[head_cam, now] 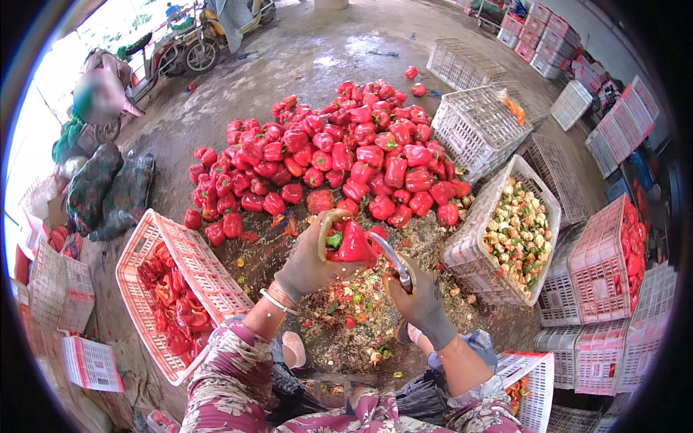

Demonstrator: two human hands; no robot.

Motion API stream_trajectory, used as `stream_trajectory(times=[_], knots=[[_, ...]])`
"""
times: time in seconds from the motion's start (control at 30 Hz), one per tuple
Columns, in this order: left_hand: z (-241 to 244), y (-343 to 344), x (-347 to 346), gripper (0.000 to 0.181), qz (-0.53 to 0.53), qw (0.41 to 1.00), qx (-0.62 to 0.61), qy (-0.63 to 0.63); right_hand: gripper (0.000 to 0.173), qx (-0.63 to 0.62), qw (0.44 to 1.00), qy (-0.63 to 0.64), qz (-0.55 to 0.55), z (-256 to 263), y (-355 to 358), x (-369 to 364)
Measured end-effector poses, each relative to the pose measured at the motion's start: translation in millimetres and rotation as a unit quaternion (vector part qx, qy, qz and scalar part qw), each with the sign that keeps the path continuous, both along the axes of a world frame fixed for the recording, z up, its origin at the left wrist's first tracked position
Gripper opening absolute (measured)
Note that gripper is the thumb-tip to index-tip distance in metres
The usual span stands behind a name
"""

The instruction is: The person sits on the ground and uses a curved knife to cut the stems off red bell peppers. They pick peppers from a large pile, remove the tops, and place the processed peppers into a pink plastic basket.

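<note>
Gloved in grey, my left hand (316, 257) grips a red bell pepper (352, 241) whose green stem end faces left. A curved metal blade with a handle (398, 260) is held in my right hand (419, 300), its edge close to the pepper's right side; whether it touches cannot be told. A small piece of red flesh shows beside the blade. Beyond both hands spreads a large heap of whole red bell peppers (335, 151). Below my hands the floor (352, 335) is strewn with pale seeds and red and green scraps.
A pink crate (206, 265) of opened peppers leans at left. To the right stands a white crate (465, 254) of pepper cores. Upturned crates (482, 119) and stacked crates (601, 260) line the right side. Dark sacks (108, 189), motorbikes (200, 54) and a blurred person (103, 92) are at upper left.
</note>
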State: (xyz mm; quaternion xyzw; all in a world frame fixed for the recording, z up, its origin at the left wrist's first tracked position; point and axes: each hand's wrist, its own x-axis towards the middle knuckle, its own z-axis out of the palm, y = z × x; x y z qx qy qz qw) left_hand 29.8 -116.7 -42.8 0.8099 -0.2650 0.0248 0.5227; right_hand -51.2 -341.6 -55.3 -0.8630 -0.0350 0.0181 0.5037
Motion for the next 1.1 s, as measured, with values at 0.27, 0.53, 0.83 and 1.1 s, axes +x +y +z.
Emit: stream_trajectory(times=[0.27,0.53,0.83,1.1], knots=[[-7.6,5.5,1.4,0.081,-0.038,0.997,0.065,-0.02,0.033,-0.097,0.993,-0.051,0.032,-4.8,3.7,0.6],[-1.8,0.8,-3.8,0.08,-0.025,0.998,0.059,-0.029,0.032,-0.146,0.988,-0.053,0.025,-9.9,1.2,-2.2],[12.8,12.7,-3.3,0.079,-0.014,0.974,-0.15,0.169,0.031,-0.218,0.974,0.007,0.067,-34.9,-21.0,-6.6],[8.7,19.7,-7.3,0.067,0.031,0.902,-0.335,0.272,0.039,-0.348,0.927,0.102,0.094,-38.3,-44.0,-7.3]])
